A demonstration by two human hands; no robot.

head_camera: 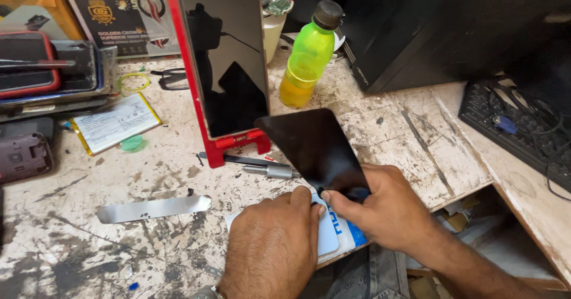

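Fingers of both hands, left hand (270, 245) and right hand (380, 207), pinch black film (312, 147) near red stand (238, 143).

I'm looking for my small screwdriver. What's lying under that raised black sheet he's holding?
Below the black sheet lies a metal-handled driver on the worn table; its tip is hidden behind the sheet. Nearer both hands, a white-and-blue packet shows partly.

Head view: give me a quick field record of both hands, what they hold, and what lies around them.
right hand: pinches the lower end of a black glossy sheet, lifted and tilted
left hand: fingers pressed on a white and blue packet at the bench edge
behind sheet: dark tablet leaning in a red stand
beside stand: small screwdriver
left of hands: flat metal strip
back: green bottle
surface: worn white bench
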